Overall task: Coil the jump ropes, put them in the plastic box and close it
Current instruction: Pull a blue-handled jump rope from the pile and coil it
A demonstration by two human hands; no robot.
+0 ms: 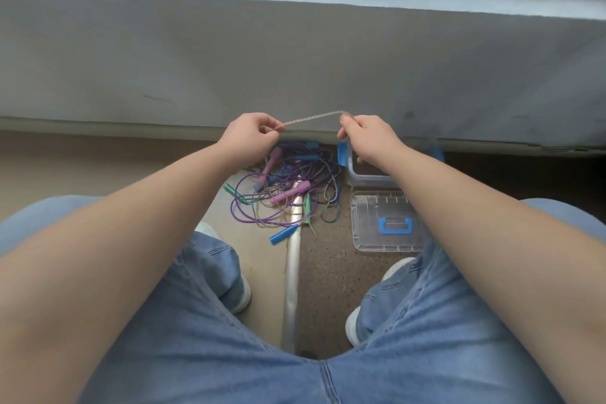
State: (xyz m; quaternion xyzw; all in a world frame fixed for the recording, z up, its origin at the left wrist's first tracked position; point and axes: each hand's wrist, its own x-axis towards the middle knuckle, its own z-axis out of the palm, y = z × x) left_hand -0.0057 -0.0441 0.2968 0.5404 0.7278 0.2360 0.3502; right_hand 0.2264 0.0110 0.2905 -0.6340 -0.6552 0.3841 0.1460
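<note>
Two pinches on one taut rope [311, 118]: left hand [251, 138], right hand [369, 138].

Between the fingers of your left hand [247, 138] and right hand [372, 139], the thin glittery cord [311, 118] is pale tan and speckled. Below them, the tangled jump ropes [262, 207] are purple and navy-white twisted, with pink, blue and green handles [290, 192]. The clear plastic box [367, 179] under your right fingers has blue clasps [342, 152].
</note>
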